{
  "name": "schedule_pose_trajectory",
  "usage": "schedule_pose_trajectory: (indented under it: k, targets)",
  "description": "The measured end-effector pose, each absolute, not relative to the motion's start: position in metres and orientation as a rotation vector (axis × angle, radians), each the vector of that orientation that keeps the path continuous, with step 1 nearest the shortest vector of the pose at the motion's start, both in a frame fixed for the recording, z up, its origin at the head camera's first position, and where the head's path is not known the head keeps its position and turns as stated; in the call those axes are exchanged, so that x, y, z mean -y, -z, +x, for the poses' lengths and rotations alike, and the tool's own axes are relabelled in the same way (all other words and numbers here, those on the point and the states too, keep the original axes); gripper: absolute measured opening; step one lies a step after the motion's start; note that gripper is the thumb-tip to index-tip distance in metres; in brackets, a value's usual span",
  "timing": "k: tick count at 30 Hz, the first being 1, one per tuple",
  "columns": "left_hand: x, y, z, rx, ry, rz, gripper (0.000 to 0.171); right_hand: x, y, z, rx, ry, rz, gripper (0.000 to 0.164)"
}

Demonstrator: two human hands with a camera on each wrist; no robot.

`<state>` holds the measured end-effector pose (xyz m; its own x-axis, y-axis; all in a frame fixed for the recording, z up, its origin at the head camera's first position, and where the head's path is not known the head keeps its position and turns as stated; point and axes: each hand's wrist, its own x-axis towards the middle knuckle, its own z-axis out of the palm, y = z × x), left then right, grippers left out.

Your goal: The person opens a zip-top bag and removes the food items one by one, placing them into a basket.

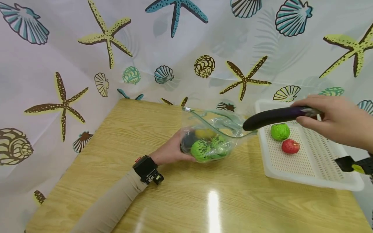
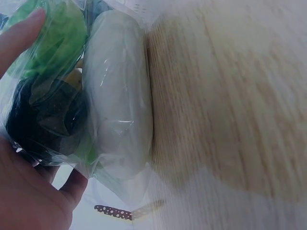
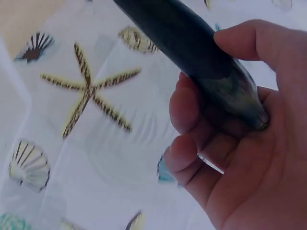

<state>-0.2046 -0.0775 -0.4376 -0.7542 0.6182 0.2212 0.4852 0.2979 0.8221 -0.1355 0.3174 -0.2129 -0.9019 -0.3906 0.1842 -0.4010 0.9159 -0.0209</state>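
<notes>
My left hand [image 1: 172,149] grips a clear zip bag [image 2: 122,122] from its left side, on the wooden table. Through the plastic show a green bumpy ball [image 1: 200,150], something dark, something yellow and, in the left wrist view, a long white vegetable-like piece [image 2: 117,86]. The bag's mouth, edged with a green zip strip [image 1: 208,123], gapes toward the right. Above the table, my right hand [image 1: 339,119] holds a dark purple eggplant [image 1: 271,118] by its stem end, pinched between thumb and fingers. The eggplant's free tip points left, overlapping the right end of the bag's mouth.
A white perforated basket [image 1: 265,158] stands at the right of the table [image 1: 180,197], under the right hand. A green bumpy ball [image 1: 280,131] and a red apple [image 1: 290,146] lie in it. A curtain [image 1: 180,61] printed with starfish and shells hangs behind.
</notes>
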Motion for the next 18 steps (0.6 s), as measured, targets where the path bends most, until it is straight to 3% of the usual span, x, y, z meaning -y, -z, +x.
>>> schedule_pose_trajectory:
  k: [8,12,18]
  targets:
    - [0.080,0.417,-0.195,-2.405,-1.461,1.048,0.099,-0.385,0.236,-0.156,3.002,-0.060,0.302,0.035]
    - [0.081,0.426,-0.200,-2.403,-1.470,1.050,0.100,-0.398,0.258,-0.169,3.179,-0.070,0.305,0.041]
    - [0.077,0.447,-0.212,-2.420,-1.420,1.051,0.104,-0.408,0.297,-0.187,3.274,-0.084,0.400,0.027]
